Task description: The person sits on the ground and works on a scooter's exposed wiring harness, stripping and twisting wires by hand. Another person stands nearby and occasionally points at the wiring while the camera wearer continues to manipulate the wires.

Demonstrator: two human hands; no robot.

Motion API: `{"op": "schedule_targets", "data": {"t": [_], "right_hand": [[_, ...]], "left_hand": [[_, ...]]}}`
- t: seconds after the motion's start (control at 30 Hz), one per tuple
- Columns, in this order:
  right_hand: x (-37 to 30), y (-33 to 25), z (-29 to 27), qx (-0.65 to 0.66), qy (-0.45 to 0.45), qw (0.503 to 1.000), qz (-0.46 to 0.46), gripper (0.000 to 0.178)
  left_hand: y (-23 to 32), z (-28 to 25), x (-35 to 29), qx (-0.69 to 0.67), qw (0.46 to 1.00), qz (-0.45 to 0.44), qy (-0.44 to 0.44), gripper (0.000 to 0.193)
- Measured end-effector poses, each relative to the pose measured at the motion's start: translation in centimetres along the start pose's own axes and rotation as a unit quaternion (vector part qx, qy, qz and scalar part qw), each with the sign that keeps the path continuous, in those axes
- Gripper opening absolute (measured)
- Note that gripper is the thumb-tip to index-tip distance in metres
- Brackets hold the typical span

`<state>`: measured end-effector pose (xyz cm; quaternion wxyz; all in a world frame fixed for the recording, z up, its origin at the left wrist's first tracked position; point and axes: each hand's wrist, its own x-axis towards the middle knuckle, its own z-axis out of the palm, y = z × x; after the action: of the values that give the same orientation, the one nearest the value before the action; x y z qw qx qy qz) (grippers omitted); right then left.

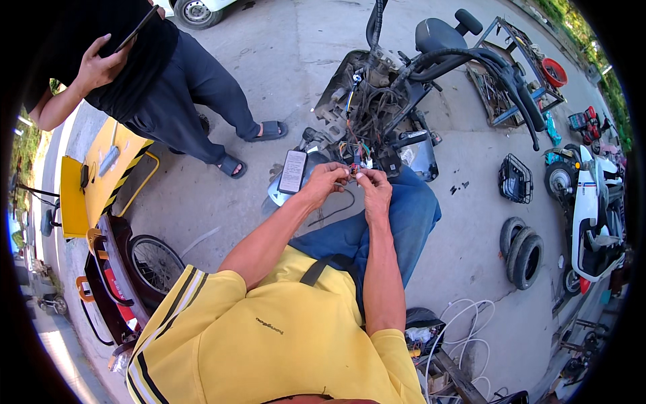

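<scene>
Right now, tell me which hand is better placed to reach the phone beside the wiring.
Likely the left hand: the phone lies just to its left, while the right hand is farther off. Both hands have their fingertips at the wires.

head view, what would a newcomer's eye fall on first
The stripped scooter front with its black cable tangle, upper centre, likely draws the eye. Just below, the bare left hand and right hand pinch thin coloured wires. The yellow panel with black-striped edge stands out at left.
</scene>
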<state>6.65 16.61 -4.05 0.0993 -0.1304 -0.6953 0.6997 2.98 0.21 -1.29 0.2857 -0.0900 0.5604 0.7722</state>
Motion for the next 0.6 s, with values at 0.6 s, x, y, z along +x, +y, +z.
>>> {"op": "schedule_targets", "data": {"t": [0.6], "right_hand": [[0.1, 0.0, 0.6, 0.004, 0.019, 1.000, -0.001, 0.021]], "left_hand": [[-0.1, 0.0, 0.1, 0.010, 1.000, -0.009, 0.000, 0.016]]}}
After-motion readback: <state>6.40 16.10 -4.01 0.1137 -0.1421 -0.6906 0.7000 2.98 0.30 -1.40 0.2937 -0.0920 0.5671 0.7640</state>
